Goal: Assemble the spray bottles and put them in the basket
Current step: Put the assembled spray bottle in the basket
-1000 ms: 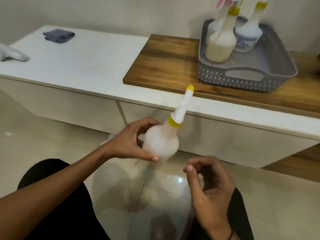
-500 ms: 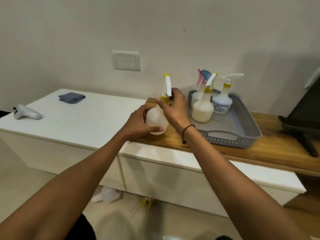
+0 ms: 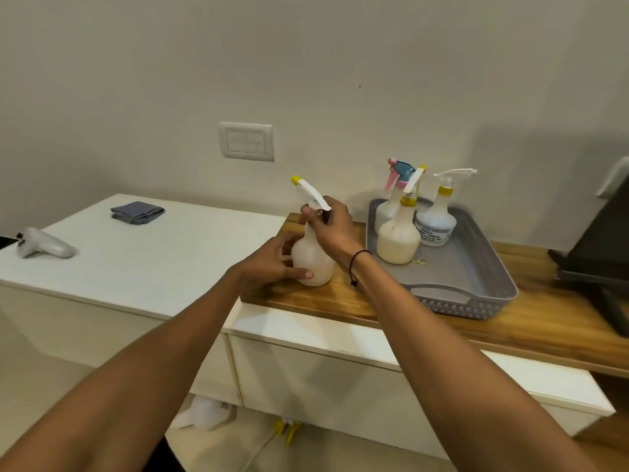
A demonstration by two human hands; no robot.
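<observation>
Currently the grey basket (image 3: 483, 267) holds three upright spray bottles (image 3: 398, 233).

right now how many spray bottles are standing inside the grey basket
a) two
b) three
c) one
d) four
b: three spray bottles stand in the grey basket: one with a pink and blue trigger, a cream-filled one and a labelled one; the fourth bottle is outside it on the wooden top, held by both hands.

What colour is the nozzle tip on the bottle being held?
Yellow: the nozzle tip on the held bottle shows best in the head view.
</observation>
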